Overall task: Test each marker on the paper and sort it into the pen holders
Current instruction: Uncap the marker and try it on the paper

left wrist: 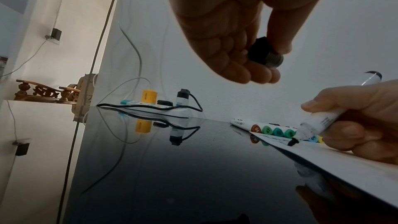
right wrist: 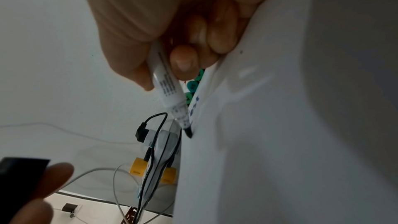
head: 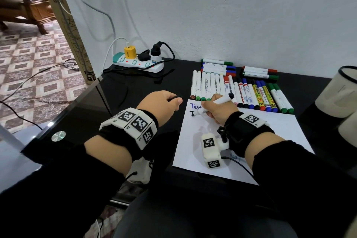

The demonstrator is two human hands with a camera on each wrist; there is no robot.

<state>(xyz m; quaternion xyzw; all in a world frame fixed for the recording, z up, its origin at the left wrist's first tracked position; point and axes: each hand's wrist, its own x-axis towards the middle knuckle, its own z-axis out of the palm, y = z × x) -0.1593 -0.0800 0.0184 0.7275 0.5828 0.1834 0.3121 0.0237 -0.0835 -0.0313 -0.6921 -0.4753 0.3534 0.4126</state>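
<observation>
My right hand (head: 216, 109) grips a white marker (head: 216, 103) with a black tip, and the tip touches the white paper (head: 241, 147) just under a blue word "Test". In the right wrist view the marker (right wrist: 170, 91) slants down to the paper (right wrist: 280, 125). My left hand (head: 164, 101) hovers over the black table left of the paper and pinches the marker's black cap (left wrist: 266, 54) between thumb and fingers. A row of several markers (head: 241, 92) lies beyond the paper. Two pale pen holders (head: 338, 92) stand at the right edge.
A white power strip (head: 139, 63) with a yellow charger and black plugs lies at the back left of the glossy black table (head: 116, 92), its cables trailing over the top. More markers (head: 258, 72) lie crosswise by the wall. The table's left edge drops to a tiled floor.
</observation>
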